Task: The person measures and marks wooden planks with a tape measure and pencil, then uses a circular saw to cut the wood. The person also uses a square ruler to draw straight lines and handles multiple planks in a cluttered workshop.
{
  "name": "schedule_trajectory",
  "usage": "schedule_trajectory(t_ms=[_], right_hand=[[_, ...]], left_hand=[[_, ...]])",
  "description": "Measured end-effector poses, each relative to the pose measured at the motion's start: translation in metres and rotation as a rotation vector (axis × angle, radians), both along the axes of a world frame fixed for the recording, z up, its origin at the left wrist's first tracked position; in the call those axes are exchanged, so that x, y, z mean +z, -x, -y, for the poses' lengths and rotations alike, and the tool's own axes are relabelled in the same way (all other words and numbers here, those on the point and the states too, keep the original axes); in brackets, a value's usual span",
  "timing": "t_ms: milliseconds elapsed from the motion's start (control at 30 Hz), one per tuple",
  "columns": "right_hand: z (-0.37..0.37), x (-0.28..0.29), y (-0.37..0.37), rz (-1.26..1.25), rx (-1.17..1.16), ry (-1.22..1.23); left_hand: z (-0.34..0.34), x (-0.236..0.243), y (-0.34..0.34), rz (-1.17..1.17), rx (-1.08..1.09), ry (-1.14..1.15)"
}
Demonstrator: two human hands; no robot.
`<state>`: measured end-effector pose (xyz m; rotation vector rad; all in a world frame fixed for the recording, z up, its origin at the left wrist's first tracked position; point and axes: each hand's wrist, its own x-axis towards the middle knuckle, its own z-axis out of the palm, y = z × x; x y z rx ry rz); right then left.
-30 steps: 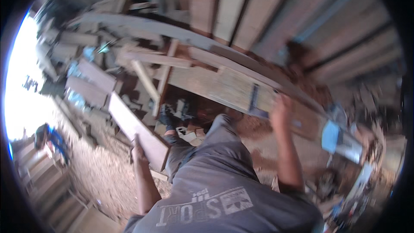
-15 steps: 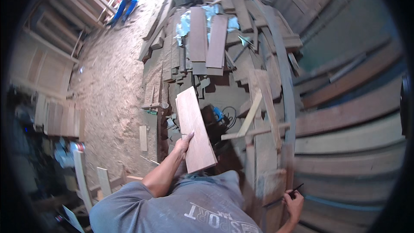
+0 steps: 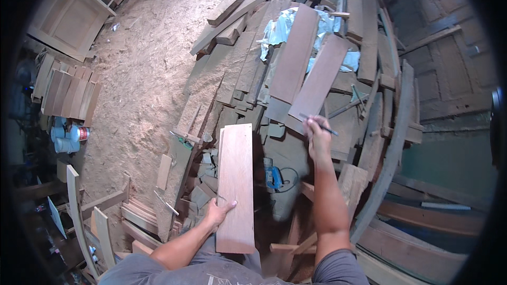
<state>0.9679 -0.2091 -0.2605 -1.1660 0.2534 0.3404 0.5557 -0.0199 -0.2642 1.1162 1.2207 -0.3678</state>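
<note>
My left hand [image 3: 217,214] grips the left edge of a pale brown wooden board [image 3: 236,174], with the thumb lying over its face. The board stands lengthwise in front of my body, and a second board's edge shows along its left side. Farther forward and to the right, my right hand [image 3: 318,136] is closed around a thin dark pencil-like stick [image 3: 331,131]. That hand is over the near end of a flat reddish-brown plank [image 3: 322,76]; whether it touches the plank I cannot tell. Another similar plank [image 3: 294,55] lies beside it.
A blue power tool [image 3: 273,178] with a cord lies beyond the held board. Stacked timber and a light blue sheet [image 3: 280,27] fill the far middle. Sawdust covers the floor [image 3: 142,74] at left, near white buckets [image 3: 66,145] and a panelled door [image 3: 71,16]. Upright slats [image 3: 74,200] stand lower left.
My right hand has swung from the lower right up and forward to the planks, carrying the dark stick. The view has turned left-to-right, and the held board now stands straighter.
</note>
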Motion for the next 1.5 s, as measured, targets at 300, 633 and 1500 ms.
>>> schedule_trajectory(t_ms=[300, 633, 1500], right_hand=[[-0.106, -0.172, -0.186, 0.115, -0.081, 0.281], [-0.145, -0.230, -0.252, 0.501, -0.028, 0.612], [-0.146, -0.245, -0.257, 0.538, -0.113, 0.733]], left_hand=[[-0.026, 0.010, -0.056, -0.094, 0.162, 0.046], [-0.036, 0.010, -0.090, -0.285, -0.055, -0.147], [-0.019, -0.005, -0.093, -0.254, 0.028, -0.072]])
